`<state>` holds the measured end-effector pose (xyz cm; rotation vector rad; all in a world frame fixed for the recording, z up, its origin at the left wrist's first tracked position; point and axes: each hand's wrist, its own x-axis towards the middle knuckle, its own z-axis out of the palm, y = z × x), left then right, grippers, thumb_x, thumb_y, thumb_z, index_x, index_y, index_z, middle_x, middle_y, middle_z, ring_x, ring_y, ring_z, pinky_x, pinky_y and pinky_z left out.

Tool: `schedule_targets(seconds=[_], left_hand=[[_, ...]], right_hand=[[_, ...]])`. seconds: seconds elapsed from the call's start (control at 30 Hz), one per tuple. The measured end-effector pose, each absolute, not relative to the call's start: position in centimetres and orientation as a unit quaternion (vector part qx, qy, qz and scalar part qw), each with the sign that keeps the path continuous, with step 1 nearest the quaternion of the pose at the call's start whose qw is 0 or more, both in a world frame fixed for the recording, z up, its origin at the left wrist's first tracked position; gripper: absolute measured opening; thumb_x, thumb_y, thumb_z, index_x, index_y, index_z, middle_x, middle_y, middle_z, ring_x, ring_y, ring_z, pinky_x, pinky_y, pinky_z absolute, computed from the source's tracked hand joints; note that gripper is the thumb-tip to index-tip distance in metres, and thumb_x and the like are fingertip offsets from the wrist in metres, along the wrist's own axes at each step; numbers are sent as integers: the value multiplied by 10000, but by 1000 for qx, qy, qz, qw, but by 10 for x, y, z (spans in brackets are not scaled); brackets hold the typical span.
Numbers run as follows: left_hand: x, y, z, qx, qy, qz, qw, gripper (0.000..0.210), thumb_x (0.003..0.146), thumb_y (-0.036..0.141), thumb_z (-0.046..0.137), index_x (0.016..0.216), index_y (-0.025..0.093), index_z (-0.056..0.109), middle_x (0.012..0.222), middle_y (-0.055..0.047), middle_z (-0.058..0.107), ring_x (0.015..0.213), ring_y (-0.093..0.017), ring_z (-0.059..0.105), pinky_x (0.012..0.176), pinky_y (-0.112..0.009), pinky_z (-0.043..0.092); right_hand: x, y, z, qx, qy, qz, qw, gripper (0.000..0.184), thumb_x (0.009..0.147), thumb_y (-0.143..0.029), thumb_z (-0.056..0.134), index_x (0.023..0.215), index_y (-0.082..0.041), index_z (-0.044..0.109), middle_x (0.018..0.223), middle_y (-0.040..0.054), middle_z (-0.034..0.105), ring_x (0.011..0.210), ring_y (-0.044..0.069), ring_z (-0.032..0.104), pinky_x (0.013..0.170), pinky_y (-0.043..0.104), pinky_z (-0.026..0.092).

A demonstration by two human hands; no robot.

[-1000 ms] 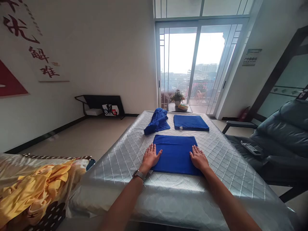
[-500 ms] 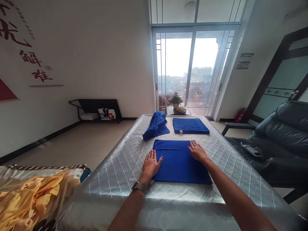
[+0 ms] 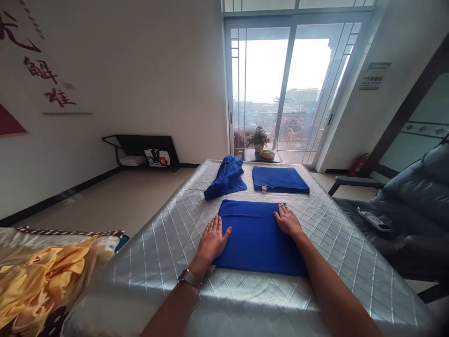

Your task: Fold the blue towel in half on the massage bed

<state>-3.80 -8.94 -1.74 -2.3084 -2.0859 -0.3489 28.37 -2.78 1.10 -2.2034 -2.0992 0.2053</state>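
Note:
A folded blue cloth point(image 3: 254, 241) lies flat on the silver quilted surface point(image 3: 168, 243) in front of me. At its left edge rests my left hand point(image 3: 213, 238), flat with the thumb spread onto the cloth; a watch is on that wrist. My right hand point(image 3: 288, 220) lies flat over the cloth's upper right corner, fingers stretched out. Neither hand grips anything. Farther back, a neat stack of folded blue cloths point(image 3: 280, 179) with a white tag sits to the right. A crumpled blue cloth point(image 3: 226, 177) lies to the left of that stack.
Yellow fabric point(image 3: 45, 276) lies heaped at the lower left. A dark armchair point(image 3: 414, 206) holding a power strip point(image 3: 375, 220) stands close on the right. Beyond the far edge are a potted plant point(image 3: 258, 136) on a small table and a glass sliding door point(image 3: 259, 79).
My left hand has shifted slightly left along the cloth's edge. My right hand stays at the upper right corner. The camera view has tilted and moved a little.

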Motion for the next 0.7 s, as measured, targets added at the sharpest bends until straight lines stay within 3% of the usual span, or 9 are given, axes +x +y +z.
schedule_targets(seconds=[0.37,0.57,0.7], left_hand=[[-21,-86,-4,-744,-664,-64,31,823,1011,596,165,1544,-13,315,1632,-197,267,1524,-295,244,1249,-440,204],[95,-61,11,-845,-526,-94,-11,781,1027,576,103,1564,47,309,1647,-151,268,1536,-239,217,1258,-408,180],[164,-34,14,-877,-465,-112,-53,763,1034,554,53,1567,75,312,1637,-135,310,1534,-214,224,1259,-395,174]], right_hand=[[287,-26,9,-712,-696,75,62,687,1039,-449,174,1606,-62,215,1681,85,184,1553,203,118,1249,367,96],[287,-26,5,-710,-699,59,61,681,1034,-426,178,1604,-57,221,1679,98,193,1553,212,118,1250,375,95],[292,-29,0,-693,-718,40,45,647,1009,-316,230,1608,-73,221,1689,86,151,1555,211,107,1250,363,100]])
